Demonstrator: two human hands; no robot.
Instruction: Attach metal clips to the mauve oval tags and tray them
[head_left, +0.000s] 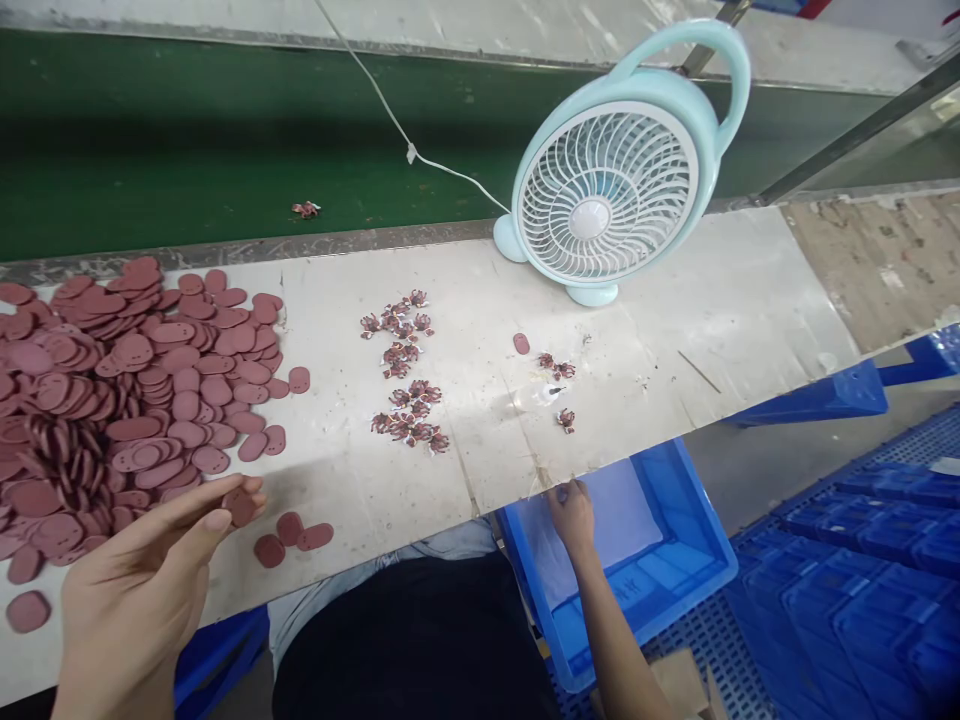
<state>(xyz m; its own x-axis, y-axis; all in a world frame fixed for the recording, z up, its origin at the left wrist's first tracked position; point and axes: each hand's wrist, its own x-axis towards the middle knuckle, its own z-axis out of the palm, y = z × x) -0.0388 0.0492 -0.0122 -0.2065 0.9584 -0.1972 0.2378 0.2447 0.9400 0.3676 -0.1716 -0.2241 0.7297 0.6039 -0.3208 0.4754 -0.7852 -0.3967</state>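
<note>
My left hand (142, 580) pinches a reddish-brown oval disc (240, 507) between thumb and fingers, just above the white table (330, 300). Beside it, a large heap of similar discs (135, 400) covers the table's left part, and a few discs (291, 529) lie apart near the front edge. At the table's front edge, my right hand (571, 515) is closed, its fingers curled; what they hold, if anything, is hidden. Small brown-and-white figures (409, 415) lie in clusters mid-table. A single disc (521, 343) and a small clear bottle with a dark tip (544, 393) lie further right.
A light-blue fan (607, 190) stands at the back, its white cord running up left. Below the front edge is a blue crate (697, 520) with a pale sheet inside. More blue crates (862, 590) stand right. Behind the table runs a green surface (187, 150) bearing one small figure.
</note>
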